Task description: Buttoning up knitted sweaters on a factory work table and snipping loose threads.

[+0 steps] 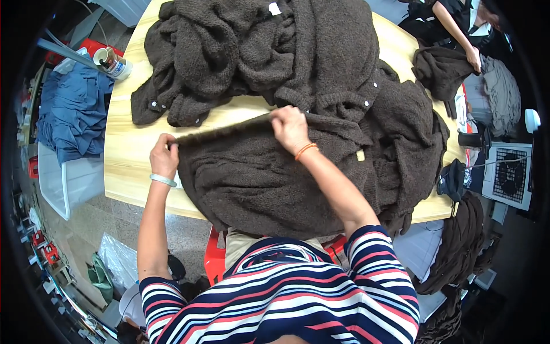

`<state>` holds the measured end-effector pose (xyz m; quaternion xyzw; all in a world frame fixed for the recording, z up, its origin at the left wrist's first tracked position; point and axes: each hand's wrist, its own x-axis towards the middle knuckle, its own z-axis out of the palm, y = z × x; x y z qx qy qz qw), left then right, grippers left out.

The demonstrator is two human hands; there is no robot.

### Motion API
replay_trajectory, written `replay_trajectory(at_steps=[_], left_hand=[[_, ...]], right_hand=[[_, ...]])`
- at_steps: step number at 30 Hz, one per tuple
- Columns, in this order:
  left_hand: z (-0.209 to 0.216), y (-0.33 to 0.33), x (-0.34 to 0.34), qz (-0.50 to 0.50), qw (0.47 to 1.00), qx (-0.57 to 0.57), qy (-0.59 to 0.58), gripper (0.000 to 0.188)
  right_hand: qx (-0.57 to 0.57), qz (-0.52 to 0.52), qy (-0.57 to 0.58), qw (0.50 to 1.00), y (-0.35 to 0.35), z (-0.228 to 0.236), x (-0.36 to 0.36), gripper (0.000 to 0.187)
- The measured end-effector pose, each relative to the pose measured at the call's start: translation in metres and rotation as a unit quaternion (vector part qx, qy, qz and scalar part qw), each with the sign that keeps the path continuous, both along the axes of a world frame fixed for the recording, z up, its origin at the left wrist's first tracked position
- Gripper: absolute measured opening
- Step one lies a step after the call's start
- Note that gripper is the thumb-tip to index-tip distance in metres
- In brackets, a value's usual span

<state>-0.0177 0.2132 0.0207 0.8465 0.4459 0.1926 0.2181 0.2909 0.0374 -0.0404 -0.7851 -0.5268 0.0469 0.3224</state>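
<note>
While we face the pale wooden surface [125, 169], our dark brown knit garment [252, 178] lies across its near edge.
Our left grip [164, 158] pinches its upper edge's left end, our right grip [290, 128] pinches farther along; blue cloth [74, 112] heaps over a white bin [83, 180] at left, near a tub [119, 67] whose contents are unclear.

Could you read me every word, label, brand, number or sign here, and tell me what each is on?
No text can be read clearly.
White tag on the upper pile of dark brown knitwear: no readable lettering.
Pale yellow tag on the knit fabric to the right of the right hand: no readable lettering.
Printed container at the table's left: too small and blurred.
</note>
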Motion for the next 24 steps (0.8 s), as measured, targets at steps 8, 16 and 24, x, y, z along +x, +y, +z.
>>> replay_trajectory(at_steps=[8,16,24], left_hand=[[0.057,-0.007,0.014,-0.013,0.928,-0.079,-0.365,0.019],[-0.02,-0.105,-0.009,-0.235,0.969,-0.076,-0.033,0.025],[-0.038,-0.159,-0.041,-0.038,0.989,-0.136,-0.038,0.039]], right_hand=[[0.142,0.028,-0.032,0.989,-0.02,0.174,0.102,0.011],[-0.216,0.174,-0.226,0.934,-0.135,0.125,0.086,0.018],[-0.198,0.139,-0.046,0.969,-0.195,0.09,0.021,0.028]])
